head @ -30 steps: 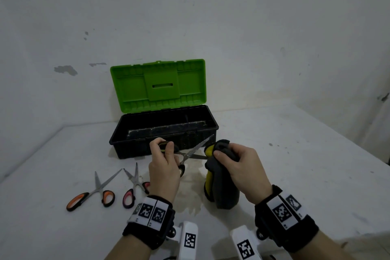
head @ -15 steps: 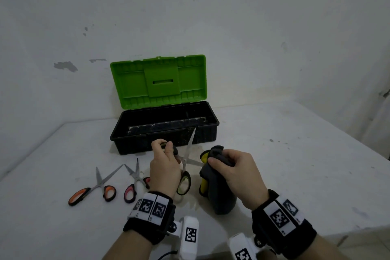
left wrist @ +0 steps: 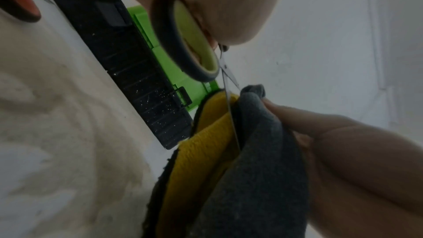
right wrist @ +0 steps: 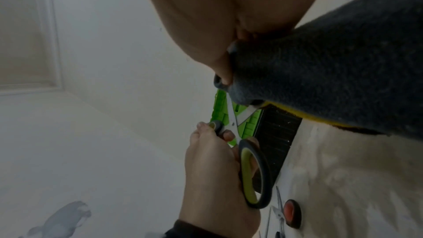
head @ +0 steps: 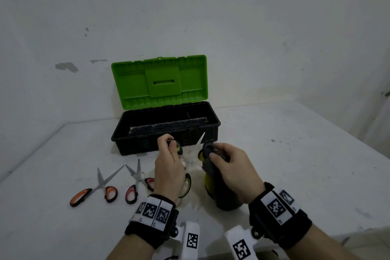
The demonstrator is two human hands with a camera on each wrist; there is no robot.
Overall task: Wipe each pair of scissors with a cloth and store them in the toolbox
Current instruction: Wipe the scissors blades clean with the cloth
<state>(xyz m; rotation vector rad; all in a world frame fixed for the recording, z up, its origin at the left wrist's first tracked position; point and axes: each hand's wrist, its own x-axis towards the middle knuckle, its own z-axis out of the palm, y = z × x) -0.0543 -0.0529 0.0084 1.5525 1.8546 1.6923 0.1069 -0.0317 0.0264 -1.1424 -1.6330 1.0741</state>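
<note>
Wiping step: left hand (head: 168, 167) gripped green-handled scissors (right wrist: 253, 175) by handles, just before open toolbox (head: 166, 131); right hand (head: 232, 169) pinched soft cloth (left wrist: 240, 169) round blade. Steel stiff, sharp, likely slippery; hold handles only. Two scissors lay on tabletop (head: 295, 154).

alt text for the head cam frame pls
A left hand holds open green-handled scissors while the right hand pinches a grey-and-yellow cloth over one blade, before an open black toolbox with a green lid. Two more pairs lie left.
</note>
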